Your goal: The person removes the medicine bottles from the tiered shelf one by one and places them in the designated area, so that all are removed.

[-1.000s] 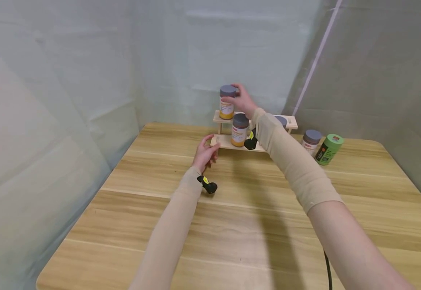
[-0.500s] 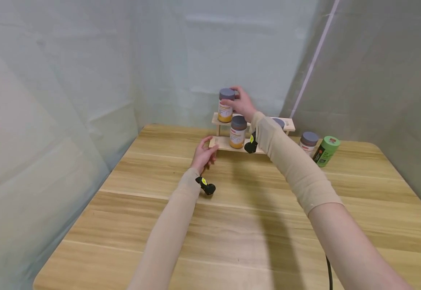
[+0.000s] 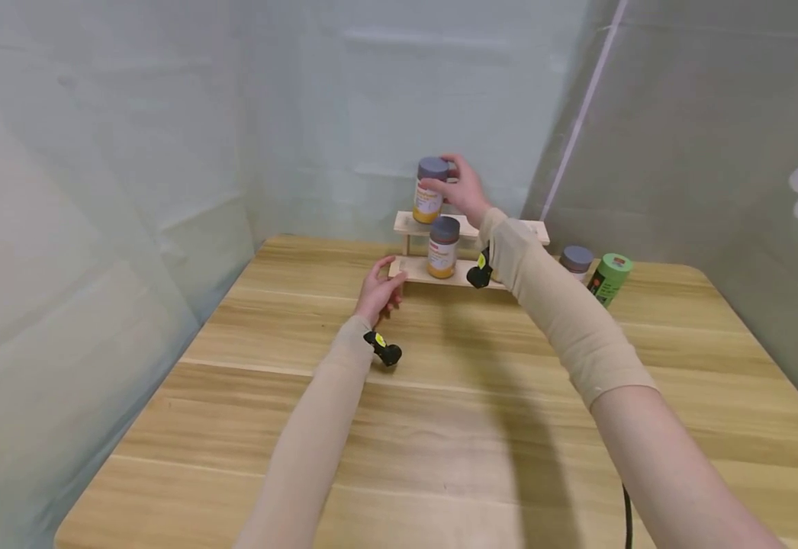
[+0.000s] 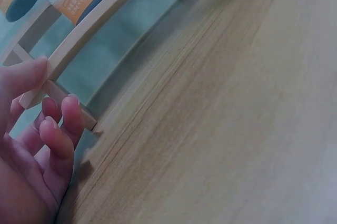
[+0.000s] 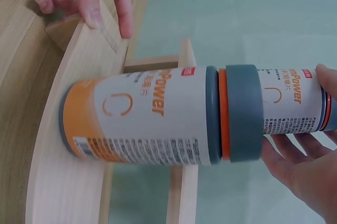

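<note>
A two-tier wooden rack [image 3: 414,266] stands at the back of the table. My left hand [image 3: 380,293] pinches the left end of its lower board; in the left wrist view the thumb lies on top, the other fingers curled below. Over the left part of the upper board, my right hand [image 3: 466,192] grips a supplement bottle [image 3: 427,204] with a grey-blue lid, upright, thumb and fingers around its upper part. A matching bottle [image 5: 158,116] stands on the lower board, partly overlapping the held one in the right wrist view. My right forearm hides part of the rack's right side.
Right of the rack, another grey-lidded bottle [image 3: 576,261] stands on the table, partly behind my sleeve. Beside it a green container [image 3: 609,279] leans in this view. Pale sheeting [image 3: 330,114] hangs behind the table. A black cable [image 3: 628,518] runs beside my right arm.
Against the rack, the held bottle has shifted slightly right and up or back. My left hand keeps its place on the rack's end. The head view has turned a little right.
</note>
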Tool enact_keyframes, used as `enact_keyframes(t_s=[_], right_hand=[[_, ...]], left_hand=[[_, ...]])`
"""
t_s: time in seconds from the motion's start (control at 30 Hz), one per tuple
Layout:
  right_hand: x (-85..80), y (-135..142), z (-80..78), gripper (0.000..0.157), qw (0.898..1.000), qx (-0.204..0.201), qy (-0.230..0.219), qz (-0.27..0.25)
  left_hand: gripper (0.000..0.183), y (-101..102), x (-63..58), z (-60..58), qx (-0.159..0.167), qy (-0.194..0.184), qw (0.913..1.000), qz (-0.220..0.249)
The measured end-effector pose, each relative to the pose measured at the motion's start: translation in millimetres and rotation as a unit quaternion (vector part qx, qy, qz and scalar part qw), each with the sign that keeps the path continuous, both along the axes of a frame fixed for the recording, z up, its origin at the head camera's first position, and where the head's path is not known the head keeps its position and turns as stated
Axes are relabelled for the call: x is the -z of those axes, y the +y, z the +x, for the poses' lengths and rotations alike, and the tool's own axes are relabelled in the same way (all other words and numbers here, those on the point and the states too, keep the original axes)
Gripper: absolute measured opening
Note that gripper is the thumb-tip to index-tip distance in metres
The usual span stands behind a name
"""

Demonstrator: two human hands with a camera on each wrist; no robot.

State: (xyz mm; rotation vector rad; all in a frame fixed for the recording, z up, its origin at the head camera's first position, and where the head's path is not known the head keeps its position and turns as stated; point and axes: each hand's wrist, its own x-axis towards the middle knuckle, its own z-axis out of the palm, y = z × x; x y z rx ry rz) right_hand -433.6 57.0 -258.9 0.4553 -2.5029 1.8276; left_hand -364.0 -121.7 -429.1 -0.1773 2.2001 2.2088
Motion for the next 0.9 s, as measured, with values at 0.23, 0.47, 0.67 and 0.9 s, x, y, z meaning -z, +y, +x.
enact_keyframes(t_s=[0.23, 0.47, 0.67, 0.9], right_hand=[[-1.2, 7.5, 2.9, 0.064, 1.0, 0.01, 0.003, -0.004], [-8.8, 14.0, 3.7, 0.064, 1.0, 0.019, 0.02, 0.01], [-14.2, 17.9, 4.0, 0.063, 0.999, 0.028, 0.026, 0.005], [-15.8, 31.1, 2.8, 0.063, 0.999, 0.038, 0.034, 0.018]], left_hand=[[0.056, -7.3, 1.1, -0.5, 0.008, -0.014, 0.9998, -0.009], [0.056, -13.1, -3.4, -1.3, 0.014, -0.006, 0.9999, 0.006], [0.056, -15.2, -5.5, -2.4, 0.015, -0.008, 0.9998, -0.001], [0.057, -16.6, -14.2, 7.3, 0.023, -0.029, 0.9993, 0.006]])
